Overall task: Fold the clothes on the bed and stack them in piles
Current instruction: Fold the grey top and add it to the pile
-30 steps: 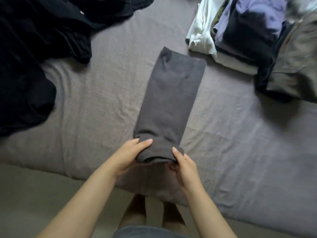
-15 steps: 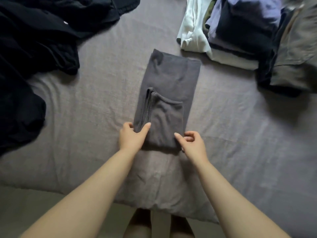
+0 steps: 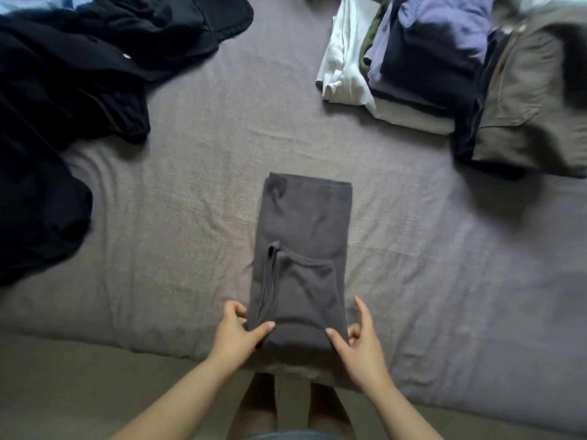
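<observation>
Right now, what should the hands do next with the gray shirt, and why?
Probably fold the near end up once more to meet the far edge. Both the left hand and the right hand pinch the near corners of the gray shirt, which is still a long strip. The folded stack holds shorter bundles.

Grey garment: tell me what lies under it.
The grey garment lies on the bed sheet, its near end folded up over itself. The left hand and right hand pinch that fold. Anything else beneath is covered.
</observation>
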`<move>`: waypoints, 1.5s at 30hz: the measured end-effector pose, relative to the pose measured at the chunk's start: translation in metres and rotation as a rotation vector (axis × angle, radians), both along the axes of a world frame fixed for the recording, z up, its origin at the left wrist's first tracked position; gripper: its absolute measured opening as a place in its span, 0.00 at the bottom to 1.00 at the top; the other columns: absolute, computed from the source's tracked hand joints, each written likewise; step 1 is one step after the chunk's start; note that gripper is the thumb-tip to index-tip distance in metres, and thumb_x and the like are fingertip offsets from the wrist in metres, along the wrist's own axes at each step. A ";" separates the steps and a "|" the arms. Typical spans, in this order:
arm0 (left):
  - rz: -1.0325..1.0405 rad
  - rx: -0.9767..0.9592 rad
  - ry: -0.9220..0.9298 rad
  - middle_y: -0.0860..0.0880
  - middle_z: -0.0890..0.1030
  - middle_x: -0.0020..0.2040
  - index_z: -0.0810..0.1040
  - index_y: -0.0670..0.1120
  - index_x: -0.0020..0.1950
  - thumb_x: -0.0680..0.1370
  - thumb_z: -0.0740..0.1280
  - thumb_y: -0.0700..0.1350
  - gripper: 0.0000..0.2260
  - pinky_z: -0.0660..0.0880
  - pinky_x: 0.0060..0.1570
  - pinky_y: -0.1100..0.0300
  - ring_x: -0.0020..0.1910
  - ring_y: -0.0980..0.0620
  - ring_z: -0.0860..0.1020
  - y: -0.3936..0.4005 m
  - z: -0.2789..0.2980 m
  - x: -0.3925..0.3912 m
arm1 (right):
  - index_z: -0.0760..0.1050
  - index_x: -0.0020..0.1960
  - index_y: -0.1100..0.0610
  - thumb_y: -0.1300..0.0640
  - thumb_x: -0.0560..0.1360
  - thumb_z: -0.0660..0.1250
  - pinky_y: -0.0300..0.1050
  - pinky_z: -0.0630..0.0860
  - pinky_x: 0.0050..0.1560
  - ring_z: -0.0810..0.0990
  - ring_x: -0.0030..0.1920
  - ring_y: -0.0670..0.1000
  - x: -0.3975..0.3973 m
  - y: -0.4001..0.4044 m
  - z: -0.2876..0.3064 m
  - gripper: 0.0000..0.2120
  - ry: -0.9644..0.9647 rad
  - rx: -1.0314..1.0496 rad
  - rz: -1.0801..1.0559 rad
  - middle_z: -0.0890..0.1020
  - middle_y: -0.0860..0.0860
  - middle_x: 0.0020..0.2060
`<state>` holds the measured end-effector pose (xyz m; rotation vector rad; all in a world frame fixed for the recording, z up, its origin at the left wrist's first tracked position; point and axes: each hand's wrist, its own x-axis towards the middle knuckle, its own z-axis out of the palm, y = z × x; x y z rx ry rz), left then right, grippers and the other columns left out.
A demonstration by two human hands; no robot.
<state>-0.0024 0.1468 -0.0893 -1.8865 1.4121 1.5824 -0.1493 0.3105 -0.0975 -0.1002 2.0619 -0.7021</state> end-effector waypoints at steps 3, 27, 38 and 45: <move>0.051 -0.031 0.071 0.45 0.76 0.44 0.63 0.55 0.51 0.69 0.77 0.42 0.23 0.80 0.38 0.48 0.40 0.49 0.78 0.008 0.014 0.014 | 0.60 0.72 0.35 0.46 0.75 0.66 0.32 0.72 0.50 0.74 0.47 0.38 0.008 0.016 0.022 0.29 0.214 -0.178 0.497 0.73 0.36 0.50; 0.006 -0.189 0.074 0.44 0.70 0.68 0.71 0.43 0.68 0.68 0.70 0.65 0.37 0.67 0.68 0.53 0.65 0.46 0.72 -0.097 -0.030 -0.109 | 0.71 0.58 0.56 0.49 0.76 0.68 0.42 0.73 0.56 0.78 0.49 0.47 -0.103 -0.126 -0.036 0.15 -0.018 -0.171 -0.356 0.79 0.49 0.49; -0.111 -0.185 0.279 0.48 0.80 0.57 0.78 0.47 0.60 0.77 0.66 0.57 0.17 0.68 0.52 0.63 0.59 0.49 0.77 -0.114 -0.001 -0.176 | 0.48 0.78 0.47 0.61 0.78 0.64 0.34 0.61 0.69 0.64 0.70 0.42 -0.130 -0.144 0.004 0.36 0.072 -0.424 -0.134 0.63 0.42 0.70; -0.025 -0.330 0.682 0.55 0.81 0.46 0.77 0.48 0.53 0.78 0.66 0.47 0.06 0.72 0.41 0.71 0.46 0.60 0.78 -0.141 0.068 -0.293 | 0.75 0.64 0.56 0.65 0.76 0.67 0.31 0.66 0.66 0.74 0.60 0.41 -0.265 -0.161 0.076 0.18 0.465 -0.595 0.007 0.77 0.48 0.61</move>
